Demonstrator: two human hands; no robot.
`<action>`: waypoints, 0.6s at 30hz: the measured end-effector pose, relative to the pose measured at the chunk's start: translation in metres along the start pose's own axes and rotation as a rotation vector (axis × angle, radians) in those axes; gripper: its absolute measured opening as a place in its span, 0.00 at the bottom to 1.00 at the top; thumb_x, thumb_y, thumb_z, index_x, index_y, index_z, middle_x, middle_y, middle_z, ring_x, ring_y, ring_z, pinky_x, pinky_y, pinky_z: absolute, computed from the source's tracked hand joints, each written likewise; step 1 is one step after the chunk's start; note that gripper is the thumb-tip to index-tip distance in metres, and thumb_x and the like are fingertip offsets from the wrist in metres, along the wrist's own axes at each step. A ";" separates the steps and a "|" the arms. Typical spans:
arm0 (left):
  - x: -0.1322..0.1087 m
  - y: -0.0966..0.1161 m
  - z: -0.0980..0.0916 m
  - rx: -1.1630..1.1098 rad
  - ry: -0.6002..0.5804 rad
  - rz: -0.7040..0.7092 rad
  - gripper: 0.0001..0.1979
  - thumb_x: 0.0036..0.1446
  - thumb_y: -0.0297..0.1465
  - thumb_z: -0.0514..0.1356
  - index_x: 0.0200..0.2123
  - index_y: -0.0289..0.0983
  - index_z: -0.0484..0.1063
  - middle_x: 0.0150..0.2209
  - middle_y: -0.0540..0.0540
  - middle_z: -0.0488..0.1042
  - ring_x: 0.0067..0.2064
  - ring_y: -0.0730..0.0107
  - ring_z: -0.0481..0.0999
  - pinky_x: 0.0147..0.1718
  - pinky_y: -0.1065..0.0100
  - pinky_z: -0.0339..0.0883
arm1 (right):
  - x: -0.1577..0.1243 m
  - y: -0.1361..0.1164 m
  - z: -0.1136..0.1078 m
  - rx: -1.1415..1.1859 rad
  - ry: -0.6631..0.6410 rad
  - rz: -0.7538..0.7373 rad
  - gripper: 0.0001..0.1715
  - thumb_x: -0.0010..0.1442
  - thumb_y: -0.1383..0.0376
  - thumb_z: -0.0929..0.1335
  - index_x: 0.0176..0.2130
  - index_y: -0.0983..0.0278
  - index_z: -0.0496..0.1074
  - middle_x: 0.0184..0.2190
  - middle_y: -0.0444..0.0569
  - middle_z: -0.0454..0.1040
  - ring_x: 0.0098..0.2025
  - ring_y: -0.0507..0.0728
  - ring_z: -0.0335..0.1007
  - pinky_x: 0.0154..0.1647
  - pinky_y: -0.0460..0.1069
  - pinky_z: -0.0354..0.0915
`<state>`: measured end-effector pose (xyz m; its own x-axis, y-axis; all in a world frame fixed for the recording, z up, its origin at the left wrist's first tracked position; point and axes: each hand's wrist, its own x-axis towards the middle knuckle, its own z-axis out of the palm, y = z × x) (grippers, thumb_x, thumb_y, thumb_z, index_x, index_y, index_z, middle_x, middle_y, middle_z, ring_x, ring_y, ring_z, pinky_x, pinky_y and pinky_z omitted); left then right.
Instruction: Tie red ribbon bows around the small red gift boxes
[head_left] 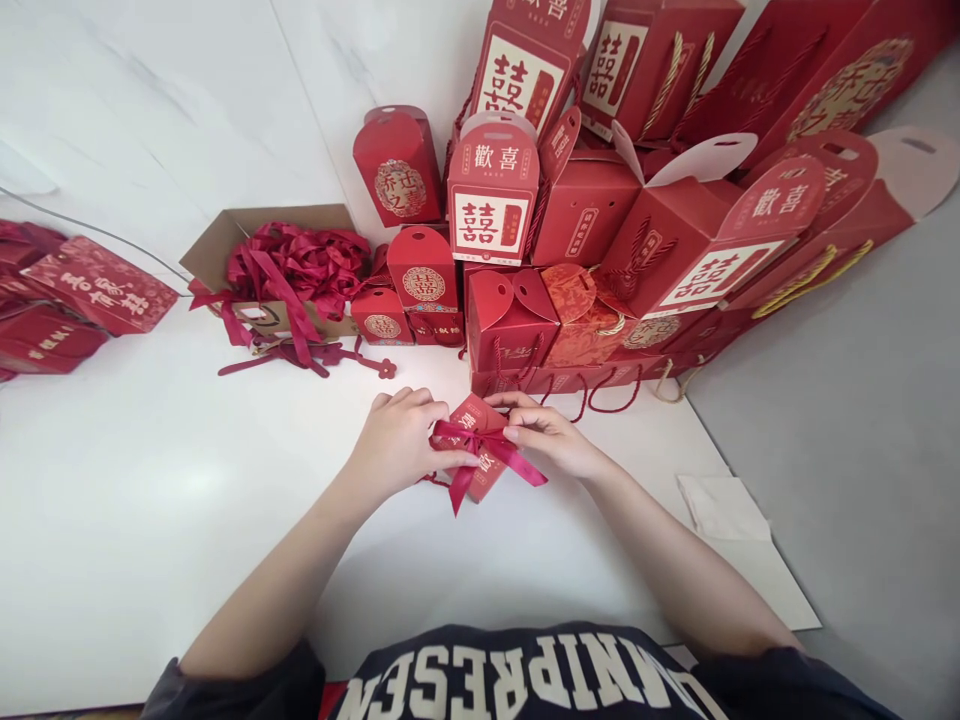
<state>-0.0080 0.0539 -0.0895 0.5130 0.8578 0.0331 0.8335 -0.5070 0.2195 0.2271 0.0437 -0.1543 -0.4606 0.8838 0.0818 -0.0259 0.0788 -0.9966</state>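
Centrally, just below the middle of the frame, a small red box (471,412) sits between both hands above the white table (150,500). The left hand (397,440) curls round the box's left side, thumb pressed on it. The right hand (555,440) pinches the dark red ribbon (487,442) tied across the box, its tails hanging downward. Red gift boxes (585,210) crowd the upper right. A cardboard carton (217,235) of ribbons stands at upper left.
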 end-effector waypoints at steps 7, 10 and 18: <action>-0.001 0.001 0.000 -0.012 0.021 0.011 0.29 0.44 0.61 0.60 0.26 0.38 0.68 0.30 0.50 0.67 0.35 0.63 0.68 0.37 0.62 0.53 | 0.003 0.002 0.001 0.031 -0.011 -0.007 0.20 0.62 0.55 0.68 0.24 0.64 0.68 0.57 0.50 0.65 0.61 0.60 0.60 0.60 0.55 0.55; 0.003 -0.005 0.000 -0.153 -0.009 0.001 0.29 0.41 0.58 0.63 0.23 0.37 0.66 0.28 0.50 0.65 0.33 0.65 0.67 0.35 0.64 0.55 | 0.002 0.002 0.002 0.033 -0.008 -0.012 0.20 0.62 0.56 0.67 0.23 0.64 0.66 0.57 0.51 0.65 0.60 0.60 0.60 0.60 0.56 0.56; 0.020 -0.031 0.035 -1.109 -0.183 0.021 0.22 0.52 0.44 0.63 0.18 0.35 0.62 0.27 0.52 0.59 0.27 0.75 0.60 0.28 0.69 0.56 | 0.000 0.007 -0.001 0.044 -0.025 -0.036 0.20 0.62 0.56 0.67 0.24 0.64 0.66 0.57 0.52 0.64 0.58 0.61 0.62 0.55 0.56 0.60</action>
<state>-0.0161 0.0835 -0.1294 0.6230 0.7784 -0.0770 0.2281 -0.0867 0.9698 0.2279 0.0450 -0.1614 -0.4809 0.8688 0.1179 -0.0818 0.0894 -0.9926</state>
